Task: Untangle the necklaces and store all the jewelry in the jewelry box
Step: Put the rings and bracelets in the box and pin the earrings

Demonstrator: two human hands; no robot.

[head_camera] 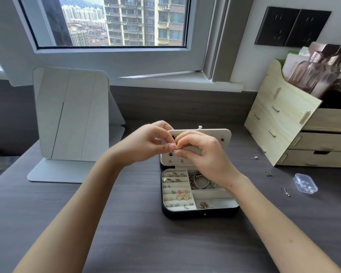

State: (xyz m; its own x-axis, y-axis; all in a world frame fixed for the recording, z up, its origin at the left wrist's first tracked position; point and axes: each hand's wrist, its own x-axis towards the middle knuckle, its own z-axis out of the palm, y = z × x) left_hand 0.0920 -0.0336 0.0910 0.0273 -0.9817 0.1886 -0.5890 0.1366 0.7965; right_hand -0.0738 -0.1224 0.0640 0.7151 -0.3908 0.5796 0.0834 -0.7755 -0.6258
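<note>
The dark jewelry box point(201, 212) stands open on the desk, its white lid point(223, 134) raised at the back. Rings and small earrings fill the left rows, and bangles point(200, 181) lie in the upper right compartment. My left hand point(144, 143) and my right hand point(203, 152) meet just in front of the lid. Between their fingertips they pinch a small metal piece of jewelry point(174, 151), too tiny to identify. Loose earrings lie on the desk to the right: one point(254, 157) near the organizer, one point(268, 174) lower, and a dangling one point(285, 192).
A white folding mirror stand point(71, 123) is at the left. A wooden drawer organizer point(295, 123) with cosmetics sits at the right. A small clear plastic case point(305, 183) lies on the desk near the loose earrings. The window sill runs behind.
</note>
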